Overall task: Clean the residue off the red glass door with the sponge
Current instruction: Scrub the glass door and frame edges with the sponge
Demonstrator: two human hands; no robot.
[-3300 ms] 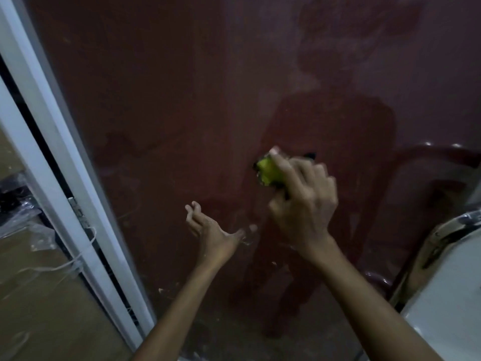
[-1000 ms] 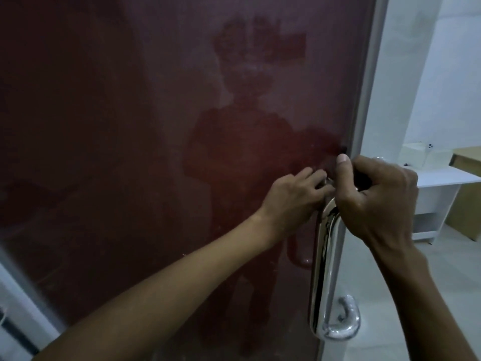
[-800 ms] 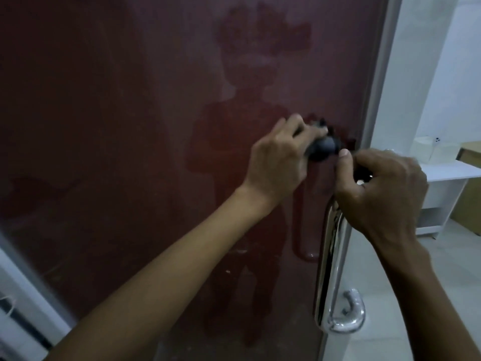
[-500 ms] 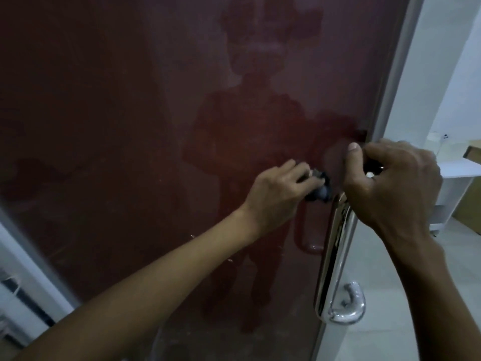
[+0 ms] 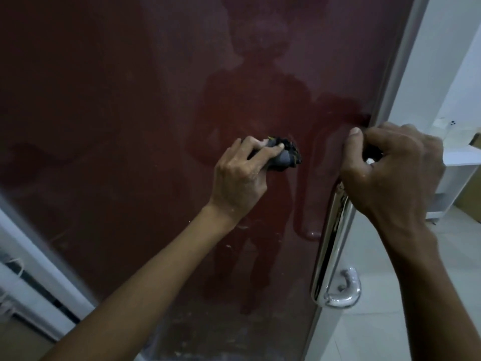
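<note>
Scrubbing step in hand: your left hand (image 5: 240, 175) grips the sponge (image 5: 283, 157), pressed on the red glass door (image 5: 130, 126) beside the handle (image 5: 335, 230), whose top your right hand (image 5: 393, 173) clasps. Hazy film remains; next, probably work downward toward the specks.

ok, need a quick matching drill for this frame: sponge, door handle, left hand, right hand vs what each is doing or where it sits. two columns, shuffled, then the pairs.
1. sponge
2. door handle
3. left hand
4. right hand

A. grips the top of the chrome bar
B. dark, pressed against the red glass door
C. chrome, upright along the door's right edge
D. holds the sponge

Pairs: 1-B, 2-C, 3-D, 4-A
</note>
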